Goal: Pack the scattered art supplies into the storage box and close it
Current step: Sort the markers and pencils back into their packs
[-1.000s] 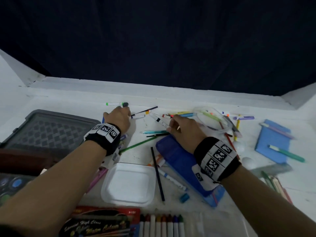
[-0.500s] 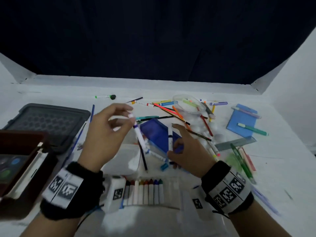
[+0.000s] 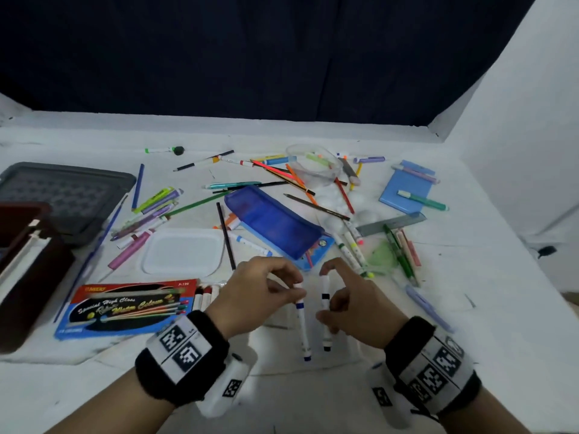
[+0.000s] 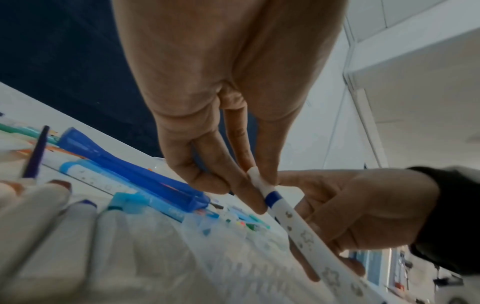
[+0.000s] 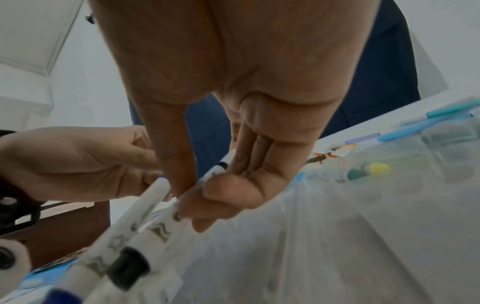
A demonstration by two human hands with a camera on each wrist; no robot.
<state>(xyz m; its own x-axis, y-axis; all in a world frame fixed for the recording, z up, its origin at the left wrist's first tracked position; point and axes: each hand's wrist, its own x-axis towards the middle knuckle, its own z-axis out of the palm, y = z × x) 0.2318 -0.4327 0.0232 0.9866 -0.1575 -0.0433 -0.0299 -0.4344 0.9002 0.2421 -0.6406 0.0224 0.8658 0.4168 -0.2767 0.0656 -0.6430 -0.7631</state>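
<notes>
Dim, soft even light, wrist views blurry w/ fisheye

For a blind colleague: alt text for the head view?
Left hand pinches a blue-banded marker; right hand holds a black-banded marker, above a table strewn with pens and a blue pencil case.

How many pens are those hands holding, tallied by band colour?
Blue-banded white marker, left hand: 1
Black-banded white marker, right hand: 1
Total: 2
</notes>
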